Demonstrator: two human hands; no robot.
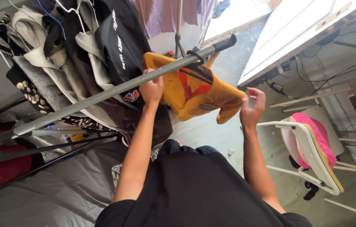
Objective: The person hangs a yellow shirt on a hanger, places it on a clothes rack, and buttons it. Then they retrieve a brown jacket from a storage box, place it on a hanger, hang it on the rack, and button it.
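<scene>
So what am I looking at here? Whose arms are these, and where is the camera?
The camera sits on a person's head and looks down, so both bare arms are their own. There is no machine. The left hand is up at a grey clothes rail crowded with hanging garments, touching the shoulder of a mustard-yellow top on a black hanger. The right hand is open beside the top's sleeve, holding nothing. Further right stands a white chair with a pink cushion.

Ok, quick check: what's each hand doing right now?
Left hand: fingers on the mustard-yellow jacket at its shoulder, under the grey rail; a firm grip cannot be told.
Right hand: open, fingers curled, holding nothing, beside the jacket's sleeve.
</scene>
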